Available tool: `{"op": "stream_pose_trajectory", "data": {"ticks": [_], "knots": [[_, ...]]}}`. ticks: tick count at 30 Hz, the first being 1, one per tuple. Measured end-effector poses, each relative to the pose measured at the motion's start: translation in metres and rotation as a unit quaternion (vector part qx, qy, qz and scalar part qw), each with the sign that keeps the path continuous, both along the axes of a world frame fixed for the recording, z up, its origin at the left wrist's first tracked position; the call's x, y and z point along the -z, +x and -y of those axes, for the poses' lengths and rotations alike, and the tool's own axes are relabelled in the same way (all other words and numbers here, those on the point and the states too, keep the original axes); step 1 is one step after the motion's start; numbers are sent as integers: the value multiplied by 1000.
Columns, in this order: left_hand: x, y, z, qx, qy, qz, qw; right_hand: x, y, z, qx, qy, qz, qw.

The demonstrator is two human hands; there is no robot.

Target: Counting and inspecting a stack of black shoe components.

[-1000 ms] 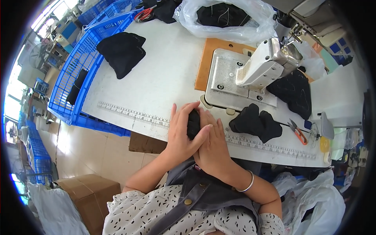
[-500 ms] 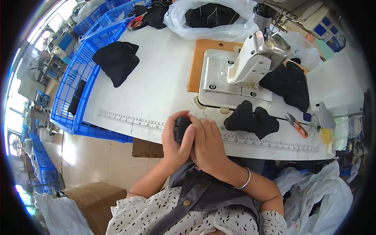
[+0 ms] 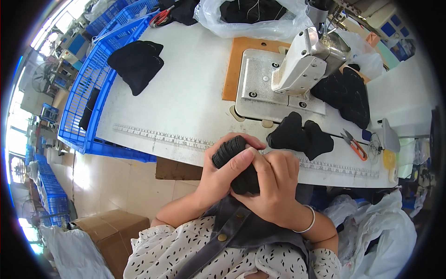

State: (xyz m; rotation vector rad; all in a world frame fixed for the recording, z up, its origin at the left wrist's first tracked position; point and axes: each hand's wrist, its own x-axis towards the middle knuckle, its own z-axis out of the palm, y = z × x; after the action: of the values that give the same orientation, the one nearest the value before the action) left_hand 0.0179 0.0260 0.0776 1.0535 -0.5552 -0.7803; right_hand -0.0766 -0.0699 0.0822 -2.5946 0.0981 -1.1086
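Head view: your left hand (image 3: 223, 174) and right hand (image 3: 274, 186) both clamp fingers around the black ribbed knit piece (image 3: 234, 160), held close over the table edge (image 3: 186, 153) for inspection.

1. A white, flat-topped work table (image 3: 186, 93) carries everything; a printed ruler strip (image 3: 158, 136) runs along its near edge.
2. A grey-white industrial sewing machine (image 3: 302, 65) stands on a grey metal base plate (image 3: 260, 83) set into the table, with a tan wooden board (image 3: 234, 65) just beside the plate's left edge.
3. A pile of black knitted fabric pieces (image 3: 137, 63) lies on the table's left part, near its edge.
4. A second small heap of black fabric (image 3: 299, 137) lies in front of the machine, close to the ruler strip.
5. A third black fabric heap (image 3: 346, 93) lies to the machine's right.
6. Orange-handled thread snips (image 3: 353, 144) lie to the right of the small heap.
7. A clear plastic bag holding dark fabric (image 3: 255, 18) rests at the far edge.
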Motion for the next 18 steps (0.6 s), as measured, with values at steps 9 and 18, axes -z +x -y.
{"op": "stream_pose_trajectory", "data": {"ticks": [9, 18], "knots": [[-10, -2, 5, 41, -62, -172, 982, -14, -23, 31, -205, 217, -55, 953], [-17, -9, 8, 17, 23, -151, 988, -14, -28, 38, -223, 235, -38, 945]]}}
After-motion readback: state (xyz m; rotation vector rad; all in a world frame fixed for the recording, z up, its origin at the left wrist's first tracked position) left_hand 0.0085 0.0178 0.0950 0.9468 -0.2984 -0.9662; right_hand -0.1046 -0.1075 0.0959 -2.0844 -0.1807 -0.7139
